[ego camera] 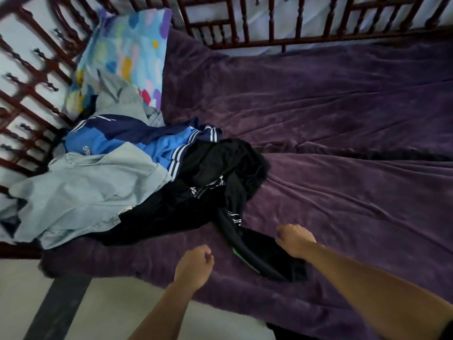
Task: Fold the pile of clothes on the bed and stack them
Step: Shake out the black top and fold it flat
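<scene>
A loose pile of clothes lies on the left of the bed: a pale grey-blue garment (81,192), a blue and navy striped jacket (137,141), a grey hooded top (122,99) and a black garment (213,177). One black end trails toward the bed's front edge. My right hand (294,239) sits over that trailing end with its fingers curled down onto the black cloth. To its left, my left hand (195,262) hovers above the blanket's front edge, curled into a fist with nothing in it.
A wrinkled purple blanket (343,143) covers the bed, bare on the right side. A colourful pillow (132,45) leans at the back left. Dark red wooden rails (269,25) run along the back and left. Pale floor (110,310) lies below the front edge.
</scene>
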Action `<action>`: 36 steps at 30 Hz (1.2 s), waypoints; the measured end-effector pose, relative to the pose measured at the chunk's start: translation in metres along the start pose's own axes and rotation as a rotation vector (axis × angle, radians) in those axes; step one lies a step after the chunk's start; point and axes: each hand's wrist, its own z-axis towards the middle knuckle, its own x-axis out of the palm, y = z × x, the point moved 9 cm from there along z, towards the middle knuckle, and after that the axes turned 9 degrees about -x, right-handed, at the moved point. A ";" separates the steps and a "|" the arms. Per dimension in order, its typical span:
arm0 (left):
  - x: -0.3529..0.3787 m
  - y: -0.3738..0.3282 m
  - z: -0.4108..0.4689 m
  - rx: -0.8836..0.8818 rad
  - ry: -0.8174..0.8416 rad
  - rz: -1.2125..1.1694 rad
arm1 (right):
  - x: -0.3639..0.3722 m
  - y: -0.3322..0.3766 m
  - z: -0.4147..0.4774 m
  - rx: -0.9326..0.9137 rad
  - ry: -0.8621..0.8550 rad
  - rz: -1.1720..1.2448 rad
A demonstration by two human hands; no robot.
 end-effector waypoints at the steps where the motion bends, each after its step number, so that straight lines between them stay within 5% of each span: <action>1: -0.007 0.004 0.012 -0.004 0.000 0.002 | 0.002 0.010 0.013 0.008 0.015 0.023; 12: -0.020 0.023 0.116 0.123 0.145 0.041 | -0.029 0.064 0.138 0.156 -0.033 0.054; 18: -0.020 0.018 0.196 0.303 0.206 0.029 | -0.075 0.050 0.227 0.307 -0.278 -0.026; 21: -0.028 0.019 0.228 0.369 0.211 0.033 | -0.050 0.050 0.261 0.386 -0.189 0.004; 29: -0.075 -0.024 0.261 0.581 0.079 0.080 | 0.003 0.098 0.168 0.413 -0.444 0.529; 36: -0.037 -0.066 0.243 0.727 0.135 0.516 | -0.026 0.135 0.058 0.237 -0.577 1.127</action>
